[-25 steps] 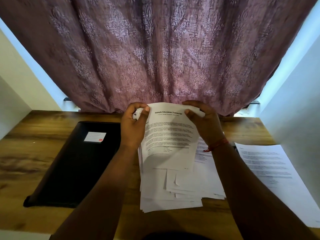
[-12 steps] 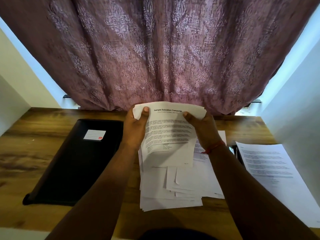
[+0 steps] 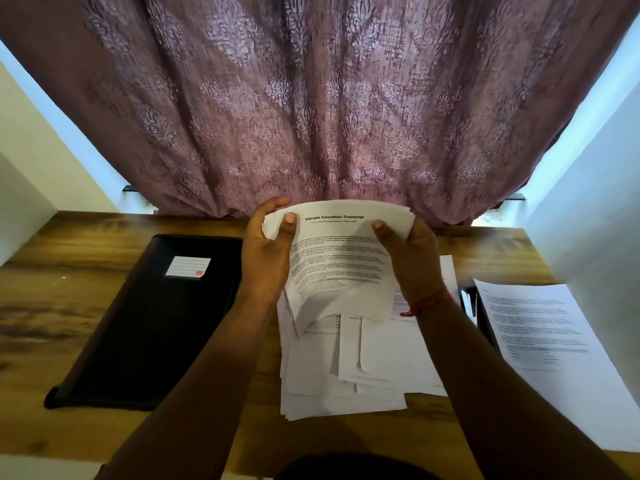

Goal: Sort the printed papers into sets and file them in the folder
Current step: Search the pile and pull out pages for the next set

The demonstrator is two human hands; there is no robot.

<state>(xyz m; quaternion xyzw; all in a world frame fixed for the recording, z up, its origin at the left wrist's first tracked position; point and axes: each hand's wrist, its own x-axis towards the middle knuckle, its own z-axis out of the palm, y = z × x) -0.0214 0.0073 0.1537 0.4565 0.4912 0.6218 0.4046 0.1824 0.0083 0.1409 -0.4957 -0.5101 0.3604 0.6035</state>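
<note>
Sorting step under way, filing not begun. Wooden desk point(image 3: 86, 306) carrying closed black folder point(image 3: 149, 323) at left, loose paper heap point(image 3: 346, 368) at centre, separate sheet point(image 3: 540, 327) at right. Both hands lifting transcript set point(image 3: 339, 258) above heap. Left hand point(image 3: 266, 258) and right hand point(image 3: 412, 261) each pinching top corner, thumb in front, fingers behind. Next move probably needing set squared, then laid apart from heap.

The folder point(image 3: 149, 320) lies closed at the left of the desk point(image 3: 52, 306). Just right of it sits a loose pile of papers point(image 3: 363, 368), with a held sheaf point(image 3: 341, 261) above its far end. Another printed sheet point(image 3: 540, 344) lies far right. A curtain point(image 3: 311, 98) hangs behind.
</note>
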